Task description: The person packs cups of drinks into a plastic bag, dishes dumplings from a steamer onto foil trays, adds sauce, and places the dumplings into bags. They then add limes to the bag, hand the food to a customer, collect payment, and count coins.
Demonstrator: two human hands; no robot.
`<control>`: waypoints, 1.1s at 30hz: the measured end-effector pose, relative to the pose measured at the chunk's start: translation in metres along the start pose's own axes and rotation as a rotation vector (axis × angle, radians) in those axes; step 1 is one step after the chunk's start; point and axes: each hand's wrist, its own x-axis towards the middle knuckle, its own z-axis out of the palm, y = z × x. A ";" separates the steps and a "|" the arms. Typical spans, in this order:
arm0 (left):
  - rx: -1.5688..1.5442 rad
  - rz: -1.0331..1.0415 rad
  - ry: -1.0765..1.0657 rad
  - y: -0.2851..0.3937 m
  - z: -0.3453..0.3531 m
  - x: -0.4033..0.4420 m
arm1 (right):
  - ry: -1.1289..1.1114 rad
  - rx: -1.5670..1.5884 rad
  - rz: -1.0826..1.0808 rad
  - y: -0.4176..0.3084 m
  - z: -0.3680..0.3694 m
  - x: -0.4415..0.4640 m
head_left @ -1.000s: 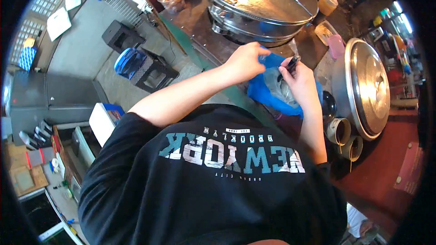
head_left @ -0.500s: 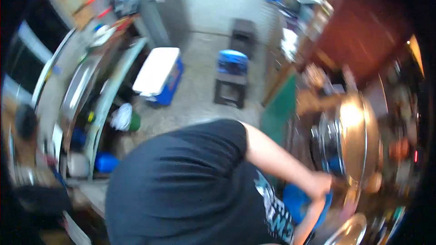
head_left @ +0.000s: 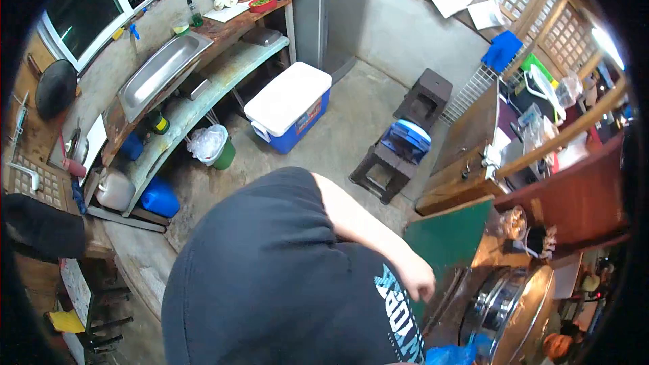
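My left hand (head_left: pixel 416 280) hangs at the front of my black shirt (head_left: pixel 263 270), its fingers curled in and nothing visible in them. Beyond it is a green panel (head_left: pixel 449 233) at the edge of a wooden counter. A large, round, shiny metal vessel (head_left: pixel 531 314) stands to the right, apart from the hand. At the bottom edge, blue plastic (head_left: pixel 449 355) shows in part below that hand. My right hand is out of view.
A blue cooler with a white lid (head_left: pixel 287 98) and dark plastic stools (head_left: pixel 385 172) stand on the concrete floor. Near the cooler is a lined green bin (head_left: pixel 220 152). A steel sink (head_left: pixel 165 67) is set in the left counter; a grey refrigerator (head_left: pixel 331 13) stands behind.
My view has swung towards the room. My left hand has moved away from the metal vessel and back beside my shirt. The other forearm, seen earlier over something blue, has left view.
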 end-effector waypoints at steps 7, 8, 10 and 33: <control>-0.052 -0.710 0.525 -0.019 -0.118 -0.320 | -0.210 0.339 -0.299 -0.208 0.174 0.198; -0.033 -0.761 0.625 -0.021 -0.125 -0.357 | -0.244 0.233 -0.376 -0.241 0.206 0.218; -0.071 -0.888 0.777 -0.016 -0.144 -0.420 | -0.409 -0.087 -0.348 -0.263 0.286 0.268; 0.240 -1.201 1.939 -0.132 -0.449 -0.896 | -0.785 0.163 -0.202 -0.649 0.586 0.595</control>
